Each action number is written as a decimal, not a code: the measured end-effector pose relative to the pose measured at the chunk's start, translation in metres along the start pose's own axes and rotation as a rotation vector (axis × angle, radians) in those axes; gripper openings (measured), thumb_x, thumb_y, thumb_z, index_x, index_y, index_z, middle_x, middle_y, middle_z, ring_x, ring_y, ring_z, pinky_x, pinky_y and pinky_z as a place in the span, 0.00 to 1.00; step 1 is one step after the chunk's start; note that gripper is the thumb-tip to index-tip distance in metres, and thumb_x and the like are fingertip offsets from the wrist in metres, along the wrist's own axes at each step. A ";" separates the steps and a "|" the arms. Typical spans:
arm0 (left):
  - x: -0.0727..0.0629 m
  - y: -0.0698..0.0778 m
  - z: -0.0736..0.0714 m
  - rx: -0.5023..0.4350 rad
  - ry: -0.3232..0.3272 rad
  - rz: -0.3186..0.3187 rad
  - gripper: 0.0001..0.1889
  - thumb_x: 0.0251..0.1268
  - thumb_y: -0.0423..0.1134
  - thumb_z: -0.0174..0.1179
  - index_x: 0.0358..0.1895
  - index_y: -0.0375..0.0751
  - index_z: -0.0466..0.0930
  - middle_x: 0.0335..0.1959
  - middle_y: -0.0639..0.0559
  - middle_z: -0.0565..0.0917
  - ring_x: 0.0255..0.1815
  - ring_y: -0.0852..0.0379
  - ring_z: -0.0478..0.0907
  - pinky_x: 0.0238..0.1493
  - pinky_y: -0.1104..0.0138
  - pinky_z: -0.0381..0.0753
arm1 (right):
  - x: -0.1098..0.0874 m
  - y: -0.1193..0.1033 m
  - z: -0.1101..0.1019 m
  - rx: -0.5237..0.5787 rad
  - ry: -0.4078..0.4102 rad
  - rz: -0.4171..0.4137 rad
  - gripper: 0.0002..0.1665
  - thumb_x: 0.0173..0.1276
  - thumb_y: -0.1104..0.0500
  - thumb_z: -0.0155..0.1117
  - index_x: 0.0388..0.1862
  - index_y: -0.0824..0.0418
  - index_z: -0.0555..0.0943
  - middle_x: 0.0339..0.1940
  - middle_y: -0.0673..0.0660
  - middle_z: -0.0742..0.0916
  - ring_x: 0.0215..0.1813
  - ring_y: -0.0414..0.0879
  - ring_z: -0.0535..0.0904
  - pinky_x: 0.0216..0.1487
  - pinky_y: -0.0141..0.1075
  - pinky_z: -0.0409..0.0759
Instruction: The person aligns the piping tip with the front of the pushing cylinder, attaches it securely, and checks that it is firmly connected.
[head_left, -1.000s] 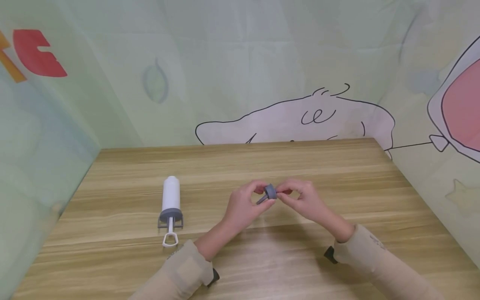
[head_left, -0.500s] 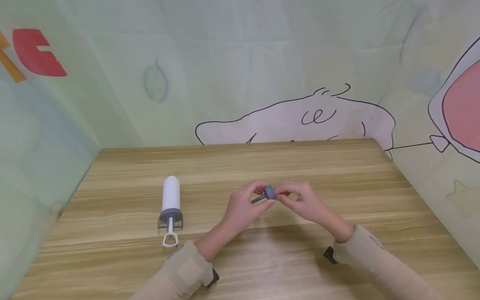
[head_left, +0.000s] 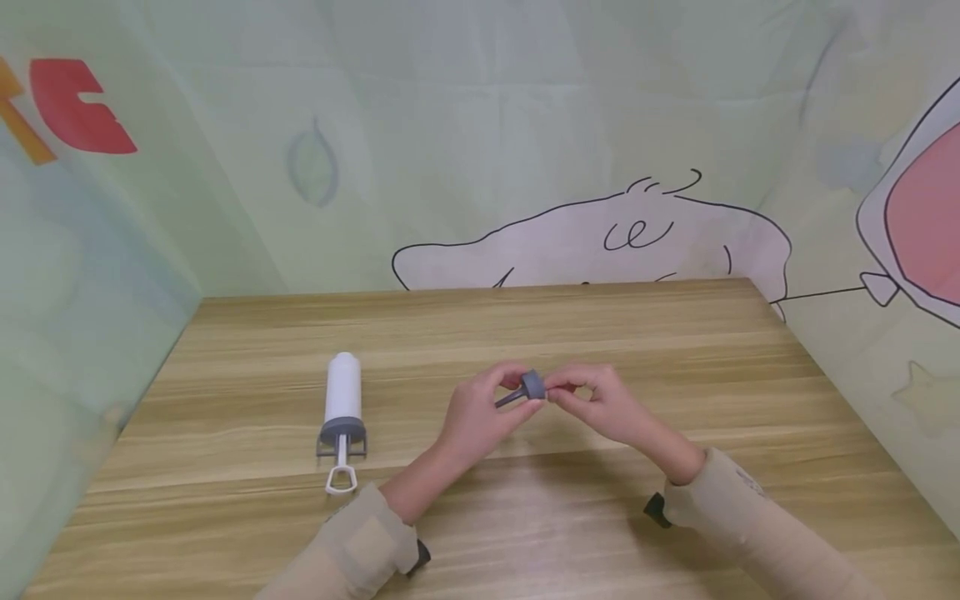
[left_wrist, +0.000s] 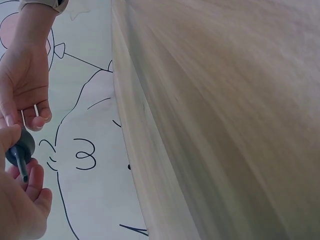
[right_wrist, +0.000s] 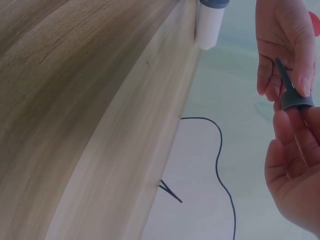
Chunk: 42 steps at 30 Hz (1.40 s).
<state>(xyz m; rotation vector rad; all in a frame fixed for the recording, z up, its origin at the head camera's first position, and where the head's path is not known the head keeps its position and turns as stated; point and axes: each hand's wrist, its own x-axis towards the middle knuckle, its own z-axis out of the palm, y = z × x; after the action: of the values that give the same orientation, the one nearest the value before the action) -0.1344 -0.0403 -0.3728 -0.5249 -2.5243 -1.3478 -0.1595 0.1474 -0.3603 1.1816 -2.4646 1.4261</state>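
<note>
Plainly, the left grip [head_left: 477, 412] is closed down to the width of a grey nozzle [head_left: 533, 385], pinching its cap-like wide end between thumb and fingers. The nozzle sits between the two hands, raised over the table [head_left: 675, 342], its wide end turned toward the right grip [head_left: 606, 404] and its thin stem slanting back under the left grip's arch. At that wide end the right grip's thumb and index fingertips come nearly together, touching or just beside the rim; whether they pinch anything there I cannot tell.

Well apart to the left of the left grip, a white syringe-like tube [head_left: 343, 392] lies on the table, its grey collar [head_left: 342, 430] and looped white handle [head_left: 341, 479] pointing toward the person. Behind both grips, past the table's far edge, hangs a pale green printed backdrop [head_left: 465, 125]. Beige sleeves [head_left: 772, 525] cover the forearms.
</note>
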 end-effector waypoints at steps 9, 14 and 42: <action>-0.004 -0.005 -0.007 0.035 0.003 -0.037 0.18 0.46 0.45 0.66 0.43 0.48 0.77 0.34 0.55 0.83 0.39 0.59 0.78 0.41 0.59 0.76 | 0.001 -0.001 0.003 -0.001 -0.020 -0.001 0.08 0.60 0.69 0.56 0.36 0.65 0.81 0.36 0.59 0.86 0.35 0.39 0.79 0.35 0.32 0.79; -0.008 -0.006 -0.014 0.047 0.000 -0.063 0.18 0.46 0.45 0.66 0.43 0.48 0.76 0.35 0.55 0.82 0.39 0.59 0.77 0.42 0.59 0.76 | 0.003 -0.003 0.005 0.007 -0.041 0.024 0.08 0.60 0.67 0.56 0.37 0.66 0.81 0.36 0.58 0.86 0.35 0.39 0.79 0.36 0.32 0.79; -0.045 -0.040 -0.080 0.203 0.113 -0.154 0.21 0.42 0.45 0.69 0.43 0.45 0.77 0.34 0.52 0.83 0.39 0.56 0.79 0.39 0.59 0.75 | 0.023 0.007 0.039 0.020 -0.211 0.105 0.16 0.57 0.64 0.60 0.45 0.69 0.76 0.42 0.64 0.83 0.39 0.48 0.78 0.36 0.32 0.78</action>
<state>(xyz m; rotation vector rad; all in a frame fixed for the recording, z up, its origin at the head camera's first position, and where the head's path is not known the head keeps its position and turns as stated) -0.1077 -0.1367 -0.3753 -0.2113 -2.6121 -1.1152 -0.1680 0.1058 -0.3785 1.2861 -2.6958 1.4224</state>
